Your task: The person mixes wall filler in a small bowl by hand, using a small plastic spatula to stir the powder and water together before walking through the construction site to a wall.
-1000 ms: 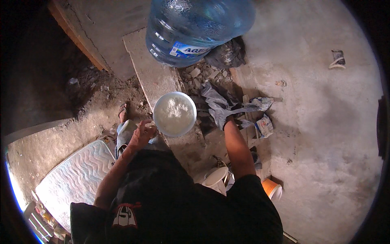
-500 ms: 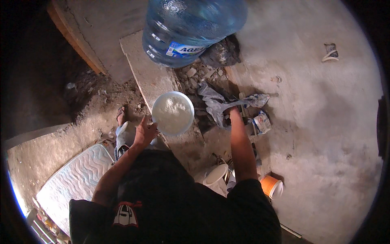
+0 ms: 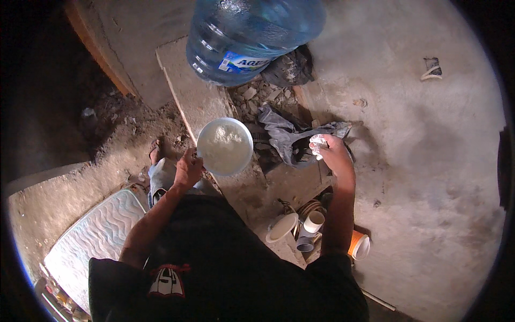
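Note:
My left hand [image 3: 188, 169] is closed at the near left edge of a round metal pan [image 3: 251, 146]; whether it grips the rim or a handle is hidden. In the pan lies cloudy liquid with a heap of white powder [image 3: 228, 134] near its far side. My right hand [image 3: 336, 155] is closed around a clump of white powder [image 3: 318, 144], some of it showing past the fingers. Just beyond and left of that hand lies a crumpled grey plastic bag [image 3: 284, 137], its mouth spread.
A big blue water jug [image 3: 241, 32] stands at the far side, beside a black bag [image 3: 292, 67] and rubble [image 3: 257, 96]. Pipe pieces [image 3: 314, 221], a white lid [image 3: 282, 228] and an orange tub [image 3: 358, 246] sit near my right arm. A mattress [image 3: 102, 236] lies left; a concrete wall [image 3: 429, 161] rises right.
My right hand has come out of the grey bag and moved right, now with white powder in it. The pan and my left hand have shifted slightly left.

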The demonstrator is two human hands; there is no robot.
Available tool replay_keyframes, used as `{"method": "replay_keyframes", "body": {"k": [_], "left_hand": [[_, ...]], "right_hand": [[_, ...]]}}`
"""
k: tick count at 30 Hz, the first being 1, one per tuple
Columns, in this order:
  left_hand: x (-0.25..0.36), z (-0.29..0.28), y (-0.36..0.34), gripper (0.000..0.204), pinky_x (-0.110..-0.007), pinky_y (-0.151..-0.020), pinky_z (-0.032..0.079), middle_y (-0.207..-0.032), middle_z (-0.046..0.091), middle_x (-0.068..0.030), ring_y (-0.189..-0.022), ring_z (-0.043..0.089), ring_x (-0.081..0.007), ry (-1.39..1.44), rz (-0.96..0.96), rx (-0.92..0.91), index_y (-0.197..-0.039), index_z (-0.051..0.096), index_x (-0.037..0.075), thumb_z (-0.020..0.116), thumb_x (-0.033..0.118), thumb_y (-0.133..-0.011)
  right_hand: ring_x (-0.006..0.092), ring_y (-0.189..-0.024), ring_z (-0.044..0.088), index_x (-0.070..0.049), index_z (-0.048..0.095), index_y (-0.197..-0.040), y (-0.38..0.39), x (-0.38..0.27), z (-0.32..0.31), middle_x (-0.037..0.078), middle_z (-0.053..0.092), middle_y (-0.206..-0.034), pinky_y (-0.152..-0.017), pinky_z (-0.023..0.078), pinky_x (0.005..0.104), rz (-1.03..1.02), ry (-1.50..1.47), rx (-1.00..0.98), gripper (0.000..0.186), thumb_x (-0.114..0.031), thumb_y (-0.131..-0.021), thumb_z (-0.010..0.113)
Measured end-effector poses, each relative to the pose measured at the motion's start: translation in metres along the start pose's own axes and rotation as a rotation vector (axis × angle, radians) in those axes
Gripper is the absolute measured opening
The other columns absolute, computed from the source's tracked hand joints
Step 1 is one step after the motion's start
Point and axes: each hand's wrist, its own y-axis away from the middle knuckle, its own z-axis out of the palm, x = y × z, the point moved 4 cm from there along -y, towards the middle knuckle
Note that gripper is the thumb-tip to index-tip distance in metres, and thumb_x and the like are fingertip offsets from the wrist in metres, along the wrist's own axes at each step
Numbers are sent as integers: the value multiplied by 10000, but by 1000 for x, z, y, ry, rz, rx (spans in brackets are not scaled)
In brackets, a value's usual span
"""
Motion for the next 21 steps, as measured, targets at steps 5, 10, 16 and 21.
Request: {"method": "replay_keyframes", "body": {"k": [5, 10, 16, 21], "left_hand": [[-6, -1, 1, 327, -287, -563, 518, -771, 654, -112, -611, 628, -141, -8, -12, -5, -1192, 488, -7, 510, 73, -875], [-3, -2, 3, 414, -323, -606, 534, -768, 677, -190, -667, 684, -212, 7, -13, -2, -1226, 469, -55, 508, 109, -848], [-15, -7, 3, 400, -318, -599, 522, -729, 670, -174, -636, 669, -183, 8, -18, 6, -1209, 482, -53, 510, 117, -848], [4, -13, 11, 388, -315, -607, 522, -734, 671, -170, -640, 669, -184, 1, -6, 11, -1199, 489, -51, 513, 111, -847]], "right_hand": [[80, -675, 569, -15, 640, -955, 5, -32, 20, 43, 659, -788, -595, 464, 266, -155, 8, -114, 206, -137, -800, 699], [106, -715, 570, -2, 623, -946, -22, -42, 94, 55, 653, -801, -661, 470, 277, -197, 31, -283, 197, -106, -789, 680], [403, -860, 624, 6, 629, -941, -62, -47, 165, 223, 652, -877, -750, 486, 453, -319, 297, -125, 210, -79, -749, 632], [413, -855, 618, 7, 632, -938, -80, -54, 186, 240, 642, -857, -768, 492, 463, -442, 418, -69, 215, -11, -727, 594]]}}
